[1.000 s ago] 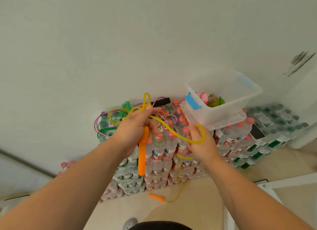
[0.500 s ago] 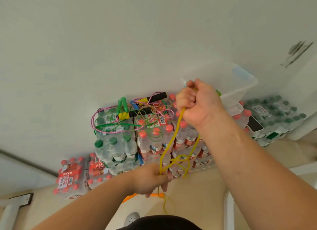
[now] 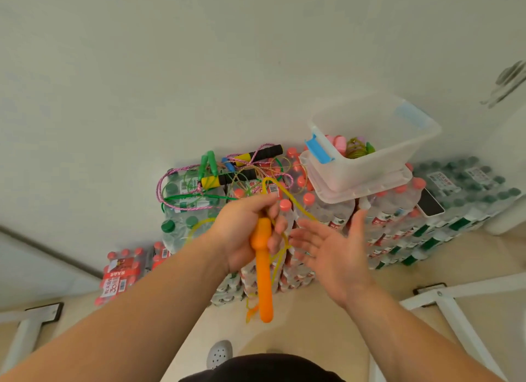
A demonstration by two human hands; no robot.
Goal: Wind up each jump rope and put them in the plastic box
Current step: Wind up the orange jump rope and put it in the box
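The right hand (image 3: 333, 248) is no longer raised with the cord in its fist, as it was half a second ago. It is now hovering palm up with fingers spread, holding nothing, just beside the left hand (image 3: 242, 231), which has come up from lower down. The left hand is gripping the thin yellow jump rope with orange plastic handles (image 3: 263, 268), its fingers curling round the upper part of one handle together with several loops of cord. The handle is hanging below the fist and one loop is sticking up above it.

Behind the hands, the clear plastic box with blue latches (image 3: 355, 171) is sitting on what looks like its lid, on top of stacked packs of water bottles (image 3: 392, 211). Some wound ropes (image 3: 354, 151) are already lying inside it. To the left of the box, a tangle of unwound jump ropes (image 3: 225, 179) is lying on the packs. A dark phone (image 3: 429, 203) is resting on the bottles to the right of the box.
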